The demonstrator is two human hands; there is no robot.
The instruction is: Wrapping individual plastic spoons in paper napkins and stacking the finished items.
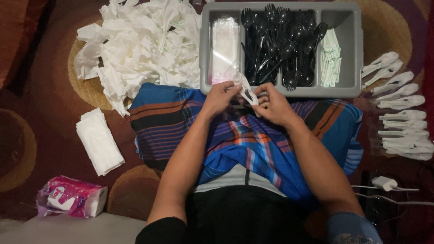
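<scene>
I hold a white wrapped cutlery packet point(246, 92) between my left hand point(220, 96) and right hand point(272, 105), both pinching it, just below the grey tray point(204, 54).

**Materials & finish, quick notes**

Tray point(205, 54): grey plastic, smooth, matt. Cutlery point(280, 45) in it: black plastic, glossy w/ highlights. Sleeves point(224, 47) in the left compartment: clear film, shiny. Heap of napkins point(140, 45) & folded stack point(99, 141): white paper, soft, matt, crinkled. Wrapped packs point(402, 122): white paper, matt. Lap cloth point(253, 140): woven striped fabric. Tissue pack point(70, 196): pink plastic wrap, glossy. Carpet point(45, 113): matt pile.
</scene>
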